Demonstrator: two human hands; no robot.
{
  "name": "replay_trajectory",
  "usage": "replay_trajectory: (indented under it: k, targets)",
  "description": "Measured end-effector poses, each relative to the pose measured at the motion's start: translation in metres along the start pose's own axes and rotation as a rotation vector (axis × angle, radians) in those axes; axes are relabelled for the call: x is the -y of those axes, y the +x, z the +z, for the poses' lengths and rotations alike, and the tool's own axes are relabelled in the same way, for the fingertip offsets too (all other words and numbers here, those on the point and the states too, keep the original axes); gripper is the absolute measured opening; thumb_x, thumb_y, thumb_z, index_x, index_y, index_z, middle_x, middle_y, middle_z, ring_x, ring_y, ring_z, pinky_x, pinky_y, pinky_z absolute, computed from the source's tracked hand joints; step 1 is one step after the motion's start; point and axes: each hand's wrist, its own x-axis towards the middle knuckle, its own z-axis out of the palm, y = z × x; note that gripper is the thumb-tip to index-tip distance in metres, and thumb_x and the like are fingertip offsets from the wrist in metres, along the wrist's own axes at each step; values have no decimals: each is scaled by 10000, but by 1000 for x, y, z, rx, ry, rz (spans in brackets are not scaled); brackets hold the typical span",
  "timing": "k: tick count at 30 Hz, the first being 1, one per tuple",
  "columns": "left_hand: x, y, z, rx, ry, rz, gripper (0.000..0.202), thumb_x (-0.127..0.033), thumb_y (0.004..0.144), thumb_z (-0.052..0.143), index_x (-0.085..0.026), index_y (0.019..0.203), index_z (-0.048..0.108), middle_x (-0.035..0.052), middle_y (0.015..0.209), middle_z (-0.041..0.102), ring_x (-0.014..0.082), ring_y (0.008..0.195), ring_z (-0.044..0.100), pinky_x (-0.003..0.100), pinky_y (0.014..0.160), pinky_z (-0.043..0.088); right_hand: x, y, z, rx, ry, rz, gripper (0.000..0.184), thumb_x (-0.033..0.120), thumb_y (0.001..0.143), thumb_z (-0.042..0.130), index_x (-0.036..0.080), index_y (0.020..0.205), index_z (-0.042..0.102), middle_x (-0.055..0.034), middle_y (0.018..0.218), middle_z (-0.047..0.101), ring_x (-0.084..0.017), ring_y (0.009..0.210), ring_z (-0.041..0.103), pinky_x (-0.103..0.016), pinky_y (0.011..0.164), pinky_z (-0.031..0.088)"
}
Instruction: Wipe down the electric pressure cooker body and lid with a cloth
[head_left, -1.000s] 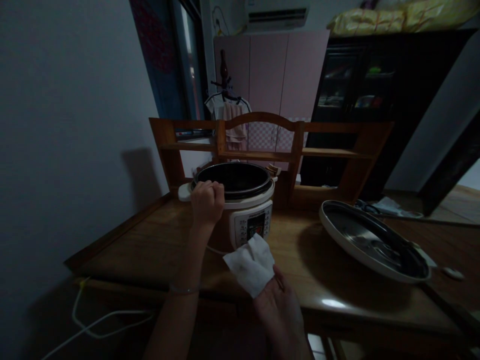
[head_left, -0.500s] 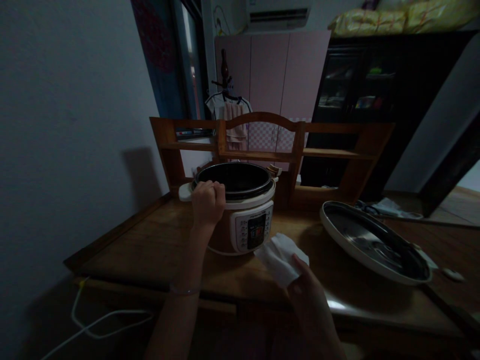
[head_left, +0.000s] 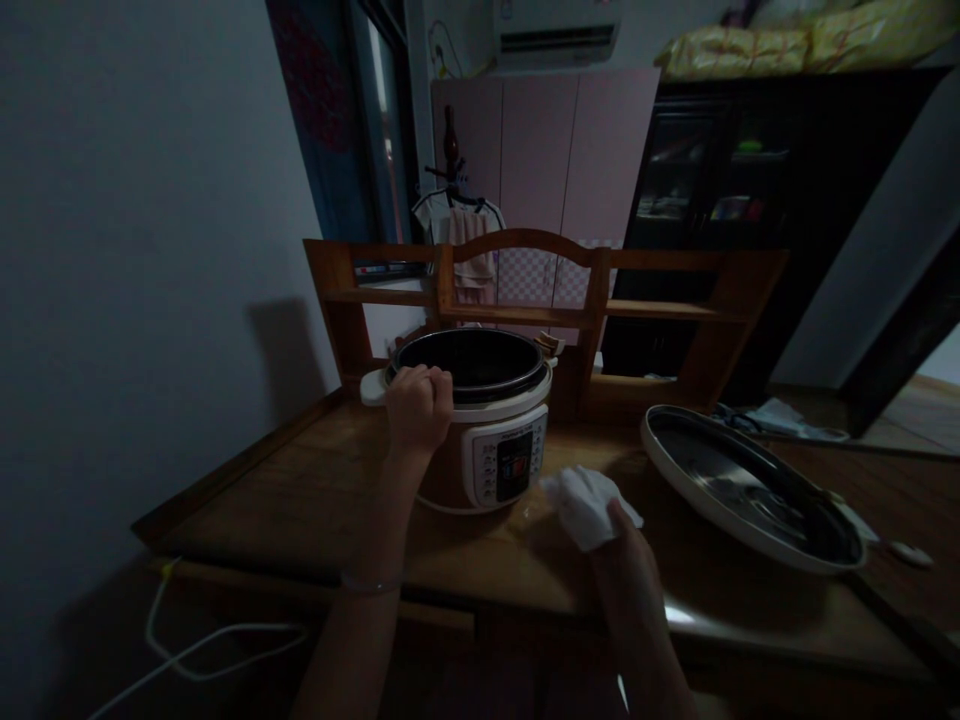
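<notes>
Two grips: your left hand (head_left: 420,405) is clamping the cooker (head_left: 499,450), right hand (head_left: 628,550) pinching tissue (head_left: 589,507); seemingly, wiping is needing bracing next.

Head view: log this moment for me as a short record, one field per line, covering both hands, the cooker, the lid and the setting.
Left hand: closed on the near left rim of the cooker
Right hand: holding a crumpled white wipe, cloth or paper unclear
Cooker: upright, lid off, dark pot inside
Lid: right of the cooker, inner side showing
Setting: wooden table, wooden shelf behind, dim light
</notes>
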Motion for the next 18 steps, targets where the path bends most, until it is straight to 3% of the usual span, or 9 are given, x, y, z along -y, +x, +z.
replay_trajectory:
  k: [2,5,7,12,18]
  targets:
    - [0,0,0,1,-8,-6,384,-250,967,362,-208,659,588,72,733,639,223,762,566,376,755,376,6,0,7,-102,-99,-80,471,463,817,713,106,1121,756,-130,1103,761,-312,1077,682,-382,946,509]
    - [2,0,1,3,6,-5,385,-267,968,365,-206,664,592,76,739,644,226,770,569,374,755,377,16,-3,37,-207,-215,-245,562,514,894,622,104,1274,679,-128,1228,715,-297,1190,627,-390,1033,449]
    - [3,0,2,0,19,-2,380,-268,966,363,-207,667,590,78,739,647,230,772,572,375,752,379,18,-6,65,-133,-320,-437,578,522,964,522,123,1374,603,-128,1350,647,-282,1278,569,-413,1110,382]
    - [7,-1,5,-4,38,19,377,-270,972,350,-213,679,581,83,767,672,244,783,576,386,744,386,0,-17,120,214,-483,-541,560,508,1044,368,189,1491,476,-106,1426,592,-276,1347,519,-461,1123,393]
    - [9,-1,6,-11,33,18,355,-261,970,374,-222,670,562,69,760,666,231,780,572,379,743,378,-31,-32,132,260,-609,-717,524,368,1084,265,253,1595,242,-34,1665,216,-228,1551,132,-530,1247,183]
